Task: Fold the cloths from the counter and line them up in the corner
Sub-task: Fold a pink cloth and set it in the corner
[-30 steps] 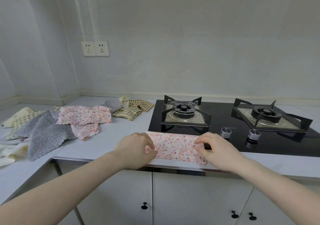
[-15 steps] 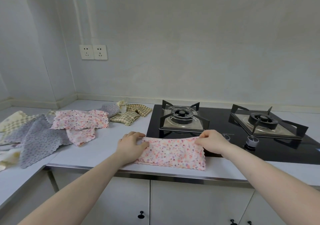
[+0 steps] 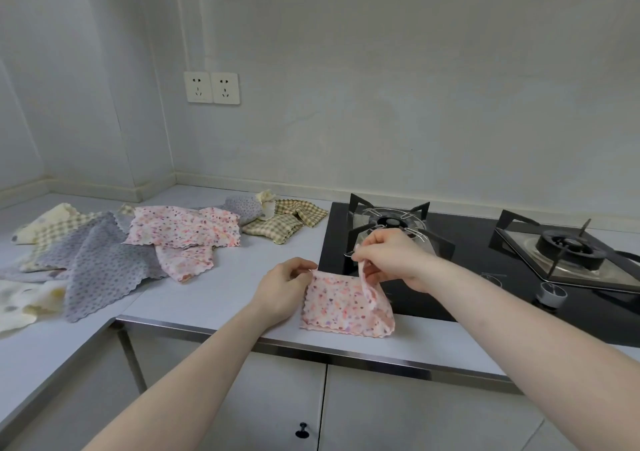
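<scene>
While left hand (image 3: 289, 286) pins pink floral cloth (image 3: 341, 306) on worktop (image 3: 221, 291), right hand (image 3: 388, 258) fingers pinch its lifted end mid-fold; next lay it across, aligned.

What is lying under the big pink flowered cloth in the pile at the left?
Under the pink flowered cloth, a second pink piece and grey dotted cloths stick out. Anything further beneath stays covered.

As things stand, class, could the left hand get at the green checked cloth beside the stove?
Probably yes: bare counter lies between the left hand and the green checked cloth, though it must first release the floral cloth.
</scene>
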Demonstrator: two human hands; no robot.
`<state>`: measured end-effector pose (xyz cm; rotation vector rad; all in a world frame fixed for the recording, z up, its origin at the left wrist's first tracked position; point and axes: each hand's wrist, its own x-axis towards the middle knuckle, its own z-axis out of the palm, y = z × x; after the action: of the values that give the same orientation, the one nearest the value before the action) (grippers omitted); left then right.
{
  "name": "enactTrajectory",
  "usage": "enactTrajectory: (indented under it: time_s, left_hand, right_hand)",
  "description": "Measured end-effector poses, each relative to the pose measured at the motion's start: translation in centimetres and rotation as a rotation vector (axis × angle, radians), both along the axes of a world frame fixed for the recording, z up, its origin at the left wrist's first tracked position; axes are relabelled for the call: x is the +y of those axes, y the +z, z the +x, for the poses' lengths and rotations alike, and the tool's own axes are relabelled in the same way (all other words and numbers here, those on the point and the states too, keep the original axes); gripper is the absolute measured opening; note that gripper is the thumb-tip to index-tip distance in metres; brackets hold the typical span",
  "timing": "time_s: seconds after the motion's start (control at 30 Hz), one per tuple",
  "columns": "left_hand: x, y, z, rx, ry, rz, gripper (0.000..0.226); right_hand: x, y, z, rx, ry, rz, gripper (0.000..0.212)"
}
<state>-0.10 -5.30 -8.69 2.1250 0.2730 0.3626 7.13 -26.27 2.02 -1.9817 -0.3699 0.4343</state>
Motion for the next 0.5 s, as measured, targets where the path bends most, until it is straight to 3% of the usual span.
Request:
enactTrajectory:
  time_s: [0.37,0.5]
  left_hand:
    - [0.8,0.3,-0.3,-0.044,-0.051,-0.177,0.032]
    - [0.5,0.4,-0.2,-0.021,-0.043,-0.206,0.041]
  right_hand:
    - [5.4,-3.3,-1.7,0.039,0.034,0.003,0.013]
    - [3.1,-3.5,-0.8,-0.139,-0.030,0.007,0.010]
